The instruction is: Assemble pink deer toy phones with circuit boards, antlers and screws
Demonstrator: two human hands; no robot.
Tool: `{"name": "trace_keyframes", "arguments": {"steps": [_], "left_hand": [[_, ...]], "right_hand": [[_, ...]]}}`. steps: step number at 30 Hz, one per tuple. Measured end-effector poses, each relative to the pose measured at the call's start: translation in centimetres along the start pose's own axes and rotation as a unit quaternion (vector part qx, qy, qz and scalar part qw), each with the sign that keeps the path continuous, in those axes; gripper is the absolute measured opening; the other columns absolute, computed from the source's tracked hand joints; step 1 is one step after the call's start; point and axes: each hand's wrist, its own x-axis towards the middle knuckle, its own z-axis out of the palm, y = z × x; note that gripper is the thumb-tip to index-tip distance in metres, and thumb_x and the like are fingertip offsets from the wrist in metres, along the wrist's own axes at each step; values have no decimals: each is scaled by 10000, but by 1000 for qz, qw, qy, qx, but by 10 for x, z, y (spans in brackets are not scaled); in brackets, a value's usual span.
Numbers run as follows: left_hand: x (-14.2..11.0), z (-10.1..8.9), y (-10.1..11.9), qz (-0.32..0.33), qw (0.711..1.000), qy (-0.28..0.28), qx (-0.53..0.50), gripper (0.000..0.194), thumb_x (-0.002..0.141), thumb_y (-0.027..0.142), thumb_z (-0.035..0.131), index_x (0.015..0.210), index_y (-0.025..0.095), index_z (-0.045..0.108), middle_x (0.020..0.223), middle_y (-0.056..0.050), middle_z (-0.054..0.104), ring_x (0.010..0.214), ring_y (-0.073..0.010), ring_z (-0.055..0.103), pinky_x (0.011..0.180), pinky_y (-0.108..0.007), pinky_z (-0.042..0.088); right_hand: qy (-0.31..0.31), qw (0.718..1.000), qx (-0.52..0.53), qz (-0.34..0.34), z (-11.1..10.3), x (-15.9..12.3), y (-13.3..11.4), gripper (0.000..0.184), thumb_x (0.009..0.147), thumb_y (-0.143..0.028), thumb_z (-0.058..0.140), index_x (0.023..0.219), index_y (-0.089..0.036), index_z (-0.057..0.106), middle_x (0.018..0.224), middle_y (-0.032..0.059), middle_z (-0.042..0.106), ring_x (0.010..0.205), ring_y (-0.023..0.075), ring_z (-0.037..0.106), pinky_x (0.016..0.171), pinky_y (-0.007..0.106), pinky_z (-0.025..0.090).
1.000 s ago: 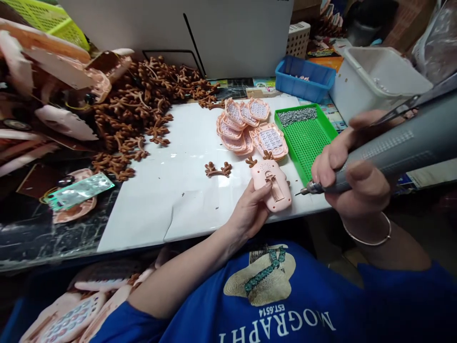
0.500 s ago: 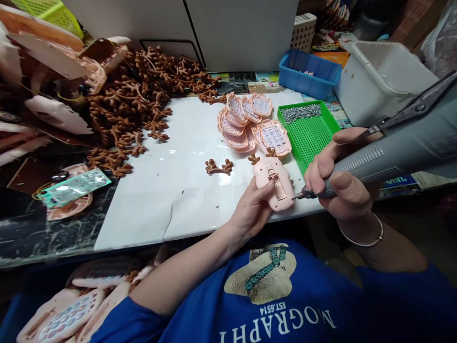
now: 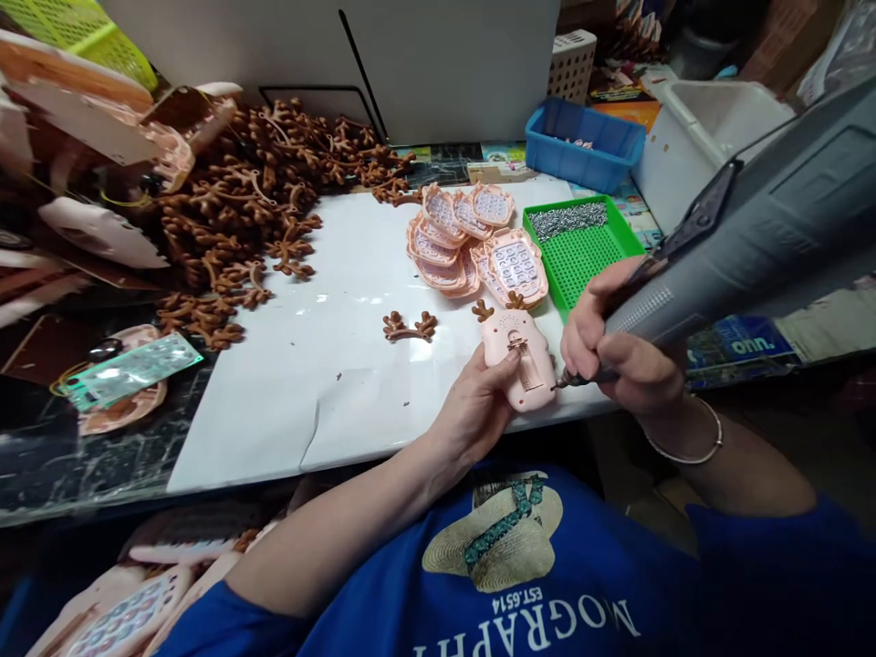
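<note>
The left hand's grip (image 3: pixel 472 411) is closed on the pink toy (image 3: pixel 534 370), thumb pressed over the open compartment in its back, and there it sits, over the bench's near edge, right of the middle. Its back faces up, and two brown antlers point toward the far edge. Over to the right hand's grip (image 3: pixel 626 360): fingers and thumb wrap the front end of a grey power driver (image 3: pixel 745 237), its body slanting up and away to the right. The bit is right at the toy's lower right corner, by a screw hole; whether it sits inside, I can't tell.

Just beyond the toy, pink keypad parts (image 3: pixel 516 265) lie overlapping on a white sheet (image 3: pixel 253 401). To their right is the green tray (image 3: pixel 581 265), toward the bench's right side, silvery screws (image 3: pixel 571 219) gathered at its far end. Behind that, near the far edge, come a blue bin (image 3: pixel 581 160) and a white bin (image 3: pixel 661 173).

Left of the toy, one loose antler piece (image 3: pixel 411 334) lies alone on the sheet. Further left, a big brown antler heap (image 3: pixel 239 196) spreads toward the far left corner, beside piled pink shells (image 3: pixel 88 119). Nearer the left edge, a green circuit board (image 3: pixel 133 370) rests on another pink shell.
</note>
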Motion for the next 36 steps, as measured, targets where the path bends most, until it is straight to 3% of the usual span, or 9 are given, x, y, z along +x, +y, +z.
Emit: {"name": "trace_keyframes", "arguments": {"steps": [2, 5, 9, 17, 24, 30, 36], "left_hand": [[-1, -1, 1, -9, 1000, 0, 3, 472, 752, 240, 789, 1186, 170, 617, 1077, -72, 715, 968, -220, 689, 892, -350, 550], [-2, -2, 2, -13, 1000, 6, 2, 478, 772, 226, 771, 1219, 182, 606, 1108, -79, 718, 1013, -233, 690, 925, -370, 549], [-2, -1, 4, -17, 1000, 3, 1, 490, 780, 225, 764, 1237, 176, 594, 1120, -90, 717, 1004, -233, 692, 899, -356, 558], [-1, -3, 4, -26, 1000, -5, 1, 483, 805, 219, 744, 1260, 182, 585, 1097, -94, 721, 977, -227, 693, 866, -346, 558], [0, -3, 4, -22, 1000, -8, -4, 475, 803, 231, 755, 1246, 170, 592, 1123, -96, 716, 999, -226, 689, 886, -339, 552], [0, -3, 3, -13, 1000, -7, -13, 461, 804, 202, 740, 1240, 164, 595, 1131, -94, 717, 1057, -245, 679, 961, -388, 538], [1, -4, 0, 0, 1000, -21, -15, 469, 782, 213, 759, 1222, 166, 605, 1120, -86, 713, 1027, -230, 678, 928, -362, 543]], "right_hand": [[27, 999, 10, -30, -5, 8, -11, 345, 770, -362, 737, 1095, -341, 622, 616, -71, 532, 384, 100, 416, 357, 276, 379], [133, 985, -79, -74, -21, 16, -22, 342, 739, -391, 779, 1056, -355, 657, 627, -47, 556, 413, 127, 422, 361, 314, 343], [204, 960, -161, -100, -42, 16, -13, 300, 773, -413, 776, 1045, -372, 656, 647, -43, 538, 443, 138, 428, 416, 346, 345], [200, 968, -117, -101, -49, 12, 9, 295, 769, -295, 768, 1050, -329, 683, 627, -70, 541, 427, 118, 441, 397, 313, 351], [211, 963, -148, -75, -53, 9, 8, 289, 759, -392, 777, 1024, -426, 667, 608, -70, 517, 432, 140, 432, 419, 334, 369], [189, 970, -114, -103, -51, 8, 8, 287, 786, -291, 763, 1057, -315, 673, 633, -79, 549, 446, 103, 481, 422, 276, 418], [187, 969, -114, -117, -54, 7, 13, 289, 801, -247, 749, 1068, -274, 642, 635, -96, 557, 459, 87, 514, 450, 249, 440]]}}
